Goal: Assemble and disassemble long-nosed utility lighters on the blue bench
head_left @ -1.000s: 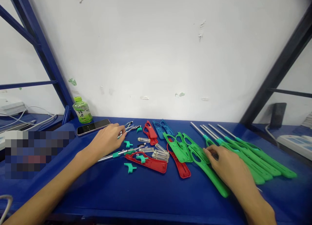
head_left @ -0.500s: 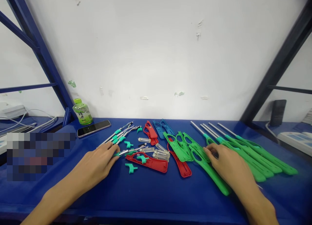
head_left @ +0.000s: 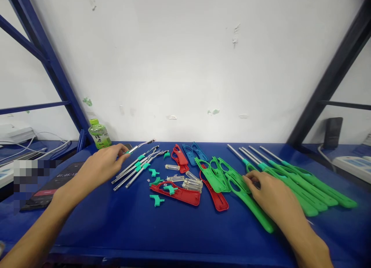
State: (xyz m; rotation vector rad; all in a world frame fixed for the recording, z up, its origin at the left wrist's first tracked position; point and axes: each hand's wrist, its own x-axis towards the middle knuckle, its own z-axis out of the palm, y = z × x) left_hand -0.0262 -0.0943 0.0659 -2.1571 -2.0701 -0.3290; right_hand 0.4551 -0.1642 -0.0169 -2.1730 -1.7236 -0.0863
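Note:
My left hand [head_left: 108,159] pinches a thin metal lighter tube [head_left: 133,148] with a teal collar and a wire at its tip, raised above the table. Below it lie several similar tubes [head_left: 135,178] with teal collars and wires. My right hand [head_left: 271,190] is curled beside the green handle shells [head_left: 218,173], its fingertips against their right end. Whatever it may hold is hidden. Beneath and left of that hand runs a long green handle [head_left: 255,208]. Several green long-nosed lighters [head_left: 313,183] with metal tubes lie to its right.
On the blue table [head_left: 174,233] are teal triggers [head_left: 156,200], clear fuel tanks [head_left: 193,185], red handle shells [head_left: 184,194] and blue shells [head_left: 194,152]. A green-capped bottle [head_left: 100,134] stands back left. A phone [head_left: 65,179] lies behind my left forearm.
My left hand has moved up and left, lifting one wired metal tube away from the parts. The right hand stays beside the green shells.

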